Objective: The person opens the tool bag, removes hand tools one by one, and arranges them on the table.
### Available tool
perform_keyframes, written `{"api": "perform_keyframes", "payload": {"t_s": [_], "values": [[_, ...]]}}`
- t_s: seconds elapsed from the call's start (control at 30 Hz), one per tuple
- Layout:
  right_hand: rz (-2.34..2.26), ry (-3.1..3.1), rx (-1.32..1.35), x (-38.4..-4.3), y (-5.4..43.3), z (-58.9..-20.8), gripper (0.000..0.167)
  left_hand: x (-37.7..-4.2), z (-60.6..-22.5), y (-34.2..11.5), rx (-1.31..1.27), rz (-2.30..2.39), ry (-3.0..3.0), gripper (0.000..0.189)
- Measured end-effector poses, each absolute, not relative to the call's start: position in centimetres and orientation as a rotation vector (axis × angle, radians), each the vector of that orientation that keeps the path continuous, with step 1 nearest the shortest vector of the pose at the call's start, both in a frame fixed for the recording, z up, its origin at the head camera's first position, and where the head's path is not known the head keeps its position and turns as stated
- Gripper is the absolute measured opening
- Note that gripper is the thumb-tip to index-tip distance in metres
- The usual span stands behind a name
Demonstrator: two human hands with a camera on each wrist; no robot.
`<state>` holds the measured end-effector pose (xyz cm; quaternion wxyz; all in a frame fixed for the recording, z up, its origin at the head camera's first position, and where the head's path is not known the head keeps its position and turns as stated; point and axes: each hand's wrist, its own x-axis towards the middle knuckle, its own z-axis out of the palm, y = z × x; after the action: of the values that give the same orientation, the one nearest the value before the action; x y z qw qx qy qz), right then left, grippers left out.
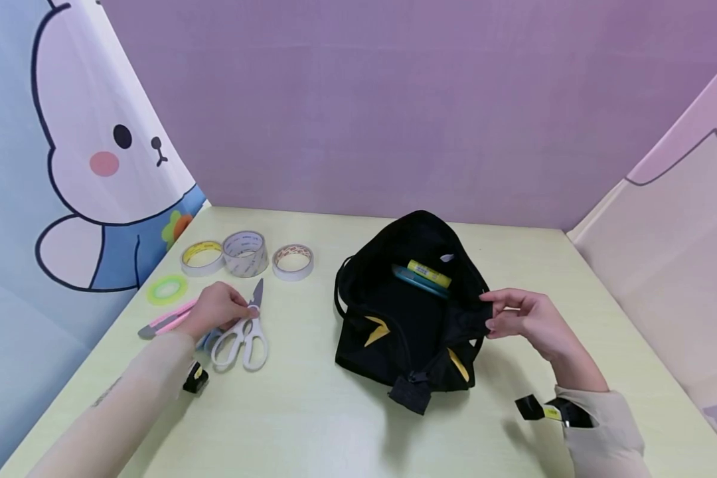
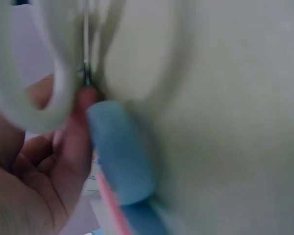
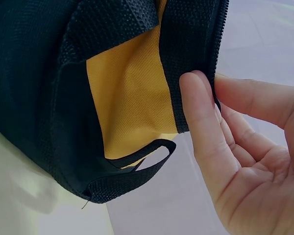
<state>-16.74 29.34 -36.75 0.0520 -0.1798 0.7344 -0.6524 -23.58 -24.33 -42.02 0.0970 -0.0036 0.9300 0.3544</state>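
Observation:
My left hand (image 1: 218, 309) pinches the white-handled scissors (image 1: 257, 342) near their pivot, blades pointing away from me. Close beside those fingers in the left wrist view lies a blue rounded object (image 2: 121, 152), partly hidden by the hand in the head view. A pink and grey cutter knife (image 1: 166, 320) extends from behind the same hand. With thumb and fingers, my right hand (image 1: 532, 322) grips the zippered rim of a black fabric bag (image 1: 370, 362) with yellow panels (image 3: 132, 93). The bag's mouth gapes, showing a yellow stick-shaped tube (image 1: 430, 273) and a teal object (image 1: 419, 281) inside.
Along the back left stand a yellow-cored tape roll (image 1: 203, 269), a wide clear tape roll (image 1: 246, 264) and a smaller white tape roll (image 1: 293, 271). A green ring of tape (image 1: 167, 290) lies near the left edge. A purple backdrop (image 1: 358, 133) rises behind the table (image 1: 311, 425).

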Motion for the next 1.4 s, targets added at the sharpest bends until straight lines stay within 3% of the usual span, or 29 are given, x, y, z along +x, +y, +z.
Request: {"api": "perform_keyframes", "payload": {"t_s": [0.37, 0.67, 1.03, 1.4], "values": [[-1.980, 2.237, -0.545, -16.9, 29.3, -36.6, 0.039, -24.2, -39.3, -23.8, 0.093, 0.811, 2.811, 0.020], [-1.988, 2.227, -0.544, -17.0, 29.3, -36.6, 0.038, -24.8, -34.8, -22.4, 0.191, 1.107, 2.731, 0.024], [-1.985, 2.230, -0.538, -16.8, 29.5, -36.7, 0.038, -25.7, -28.0, -15.5, 0.406, 1.446, 2.494, 0.031], [-2.005, 2.212, -0.543, -16.7, 29.4, -36.8, 0.039, -26.9, -24.2, -7.5, 0.563, 1.914, 2.214, 0.031]]}}
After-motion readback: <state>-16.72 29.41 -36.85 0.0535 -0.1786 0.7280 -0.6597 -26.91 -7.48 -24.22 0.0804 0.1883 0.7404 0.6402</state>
